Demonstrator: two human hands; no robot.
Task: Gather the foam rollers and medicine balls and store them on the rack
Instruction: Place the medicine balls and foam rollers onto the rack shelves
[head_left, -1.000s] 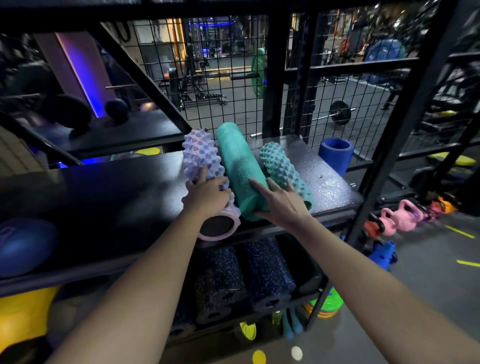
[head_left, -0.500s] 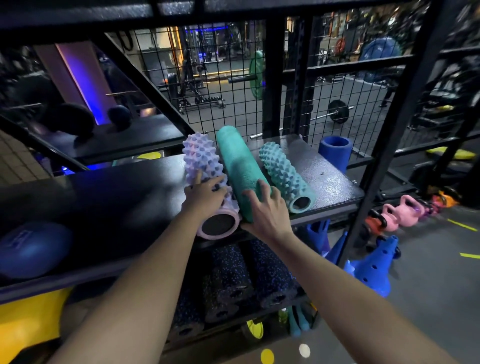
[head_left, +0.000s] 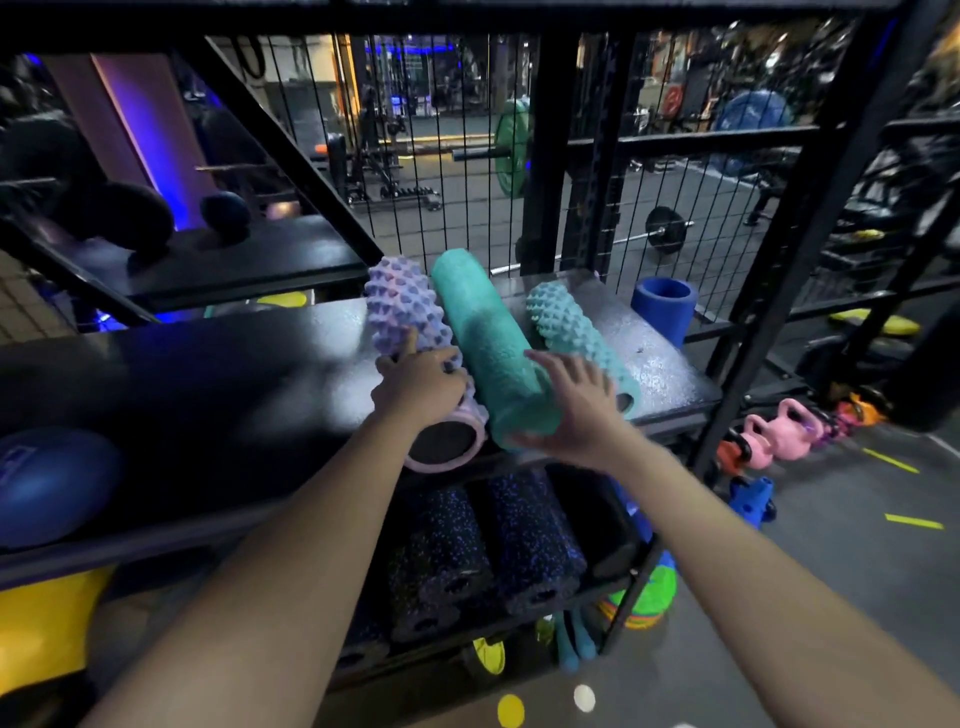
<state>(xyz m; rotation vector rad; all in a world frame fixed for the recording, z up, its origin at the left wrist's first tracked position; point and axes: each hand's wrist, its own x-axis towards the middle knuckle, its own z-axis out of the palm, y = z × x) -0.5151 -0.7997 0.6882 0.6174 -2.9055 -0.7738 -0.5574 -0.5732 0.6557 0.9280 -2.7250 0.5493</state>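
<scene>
Rack, middle shelf (head_left: 208, 395), right end: three foam rollers lying side by side.
- Lilac knobbed roller (head_left: 402, 306): left hand (head_left: 418, 387) grasps its near end, fingers curled over the top.
- Smooth teal roller (head_left: 483, 338): right hand (head_left: 576, 402) released, fingers spread, laid against its near end.
- Teal knobbed roller (head_left: 563, 322): just right of that hand.
- Blue medicine ball (head_left: 52, 483): same shelf, far left.
</scene>
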